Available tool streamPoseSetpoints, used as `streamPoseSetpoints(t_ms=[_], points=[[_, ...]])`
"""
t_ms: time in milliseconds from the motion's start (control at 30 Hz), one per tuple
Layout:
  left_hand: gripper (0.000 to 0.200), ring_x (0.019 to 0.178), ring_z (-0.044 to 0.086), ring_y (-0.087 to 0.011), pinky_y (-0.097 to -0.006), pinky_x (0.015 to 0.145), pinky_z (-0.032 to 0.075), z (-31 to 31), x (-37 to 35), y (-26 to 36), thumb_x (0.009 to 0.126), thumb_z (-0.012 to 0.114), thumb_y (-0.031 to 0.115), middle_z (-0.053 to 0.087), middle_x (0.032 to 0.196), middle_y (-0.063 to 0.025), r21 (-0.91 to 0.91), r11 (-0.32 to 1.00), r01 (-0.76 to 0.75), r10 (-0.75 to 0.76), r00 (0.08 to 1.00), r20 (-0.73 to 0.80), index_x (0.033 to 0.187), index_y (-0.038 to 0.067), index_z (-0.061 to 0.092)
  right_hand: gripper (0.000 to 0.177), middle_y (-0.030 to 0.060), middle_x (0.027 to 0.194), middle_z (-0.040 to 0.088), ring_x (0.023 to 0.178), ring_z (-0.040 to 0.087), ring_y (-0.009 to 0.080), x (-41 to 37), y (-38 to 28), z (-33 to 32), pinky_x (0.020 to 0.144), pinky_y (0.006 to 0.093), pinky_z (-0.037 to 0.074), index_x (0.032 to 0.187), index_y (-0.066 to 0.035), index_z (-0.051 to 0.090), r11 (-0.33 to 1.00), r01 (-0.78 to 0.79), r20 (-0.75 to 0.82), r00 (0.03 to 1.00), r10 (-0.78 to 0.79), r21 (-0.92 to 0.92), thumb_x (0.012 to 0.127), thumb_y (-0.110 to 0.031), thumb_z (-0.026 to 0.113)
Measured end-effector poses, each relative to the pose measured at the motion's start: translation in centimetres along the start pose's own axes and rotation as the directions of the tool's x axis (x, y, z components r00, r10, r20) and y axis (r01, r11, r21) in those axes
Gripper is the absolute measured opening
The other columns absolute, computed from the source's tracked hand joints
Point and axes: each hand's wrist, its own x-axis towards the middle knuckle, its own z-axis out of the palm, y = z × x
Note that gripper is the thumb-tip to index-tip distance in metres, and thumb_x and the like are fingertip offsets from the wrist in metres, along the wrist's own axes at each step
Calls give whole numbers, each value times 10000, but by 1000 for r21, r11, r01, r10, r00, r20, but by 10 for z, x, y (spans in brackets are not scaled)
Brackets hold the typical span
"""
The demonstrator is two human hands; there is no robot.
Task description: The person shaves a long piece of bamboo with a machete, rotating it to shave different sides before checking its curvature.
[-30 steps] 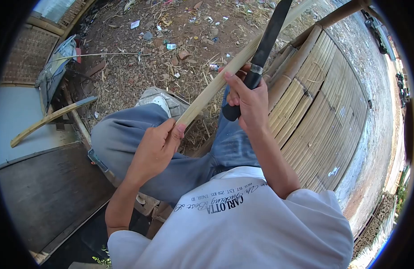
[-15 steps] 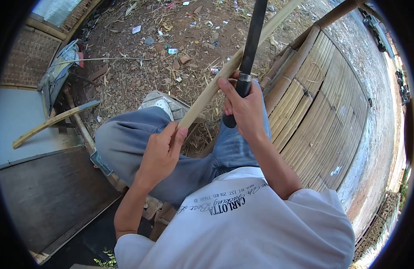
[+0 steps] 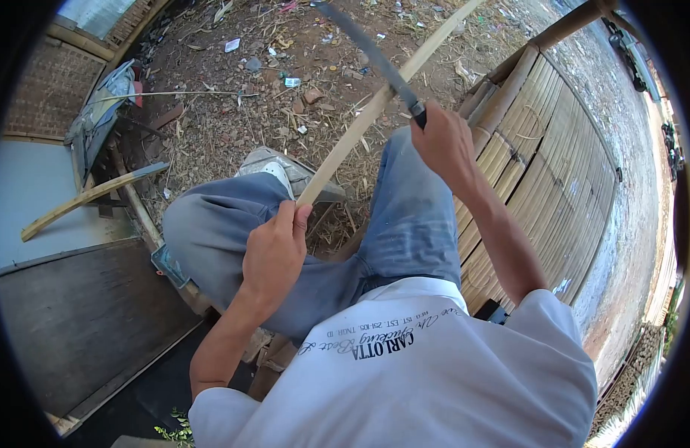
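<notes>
My left hand (image 3: 274, 246) is closed round the near end of a long, pale bamboo strip (image 3: 345, 149), its thumb lying along the top. The strip slants away up and to the right, past my knees. In my right hand (image 3: 446, 142) is a machete (image 3: 367, 51), fingers wrapped round its black handle. Its long grey blade points up and to the left and crosses the strip in this view, close to a dark spot on it.
To the right stands a bamboo-slat bench (image 3: 546, 179). A wooden stick (image 3: 91, 198) lies on the left by a white panel (image 3: 31, 187) and a dark board (image 3: 98, 321). Litter and dry scraps cover the ground (image 3: 225, 112) ahead. My jeans-clad legs (image 3: 412, 201) are spread below the strip.
My right hand has left the strip and moved right and slightly up, now gripping the machete's handle fully. The blade has swung from near upright to leaning left. My left hand stays almost in place.
</notes>
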Motion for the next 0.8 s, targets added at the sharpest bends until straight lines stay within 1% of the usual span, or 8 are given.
streamPoseSetpoints(t_ms=[133,333,433,467,567,633,667,800], points=[[280,565,595,-408,-478,473,438,2,-2,2,1013,480,245,606,646,-192,35,999,5,-7,998,58,844,23,508,216,198,626,596,613,611,406,14,17,-33,590,489,452,776,11,574,985,-138,-101,984,149,105,844,-192,608],[297,571,590,-418,-479,475,411,0,5,6,1017,478,254,588,611,-190,-32,999,-14,14,1000,0,863,6,526,251,228,675,611,663,611,435,-61,-39,2,626,524,458,848,13,537,935,200,364,881,-302,292,828,-215,641],[308,463,521,-354,-431,452,375,-8,0,0,1019,485,261,548,557,-161,-98,992,85,-73,990,121,874,-4,549,261,244,669,603,680,618,441,-2,20,14,630,511,474,862,30,574,986,-87,123,990,69,140,833,-224,623],[329,460,427,-230,-374,442,327,-10,0,-1,1022,485,261,471,539,-118,-168,975,145,-115,978,172,847,-11,544,265,244,657,593,675,615,443,19,48,8,626,505,476,871,38,589,967,-218,60,976,211,135,834,-222,618],[359,473,333,-87,-307,441,278,-15,9,0,1028,478,264,387,524,-65,-334,908,253,-146,938,315,816,-18,539,264,166,618,596,520,585,328,31,73,-18,514,419,459,848,29,614,927,-260,-101,950,296,272,859,-233,640],[365,490,333,-66,-297,449,277,-15,15,5,1031,471,265,381,528,-55,-420,852,312,-131,904,406,812,-19,539,266,92,658,603,433,489,158,8,53,-21,439,303,395,873,13,617,300,-262,137,915,379,917,891,-249,657],[351,469,361,-152,-336,460,304,-14,20,8,1025,480,264,419,530,-99,-402,873,275,-108,914,392,831,-21,539,277,63,721,606,437,427,55,-6,31,-19,420,228,346,915,3,600,85,-183,142,923,358,979,910,-266,664],[315,486,460,-314,-391,494,354,-15,31,24,1016,488,256,498,562,-171,-250,961,120,-27,938,346,872,-19,542,345,98,784,636,438,428,76,-28,-15,1,424,248,359,1045,14,508,-153,-253,287,919,270,955,891,-227,702]])
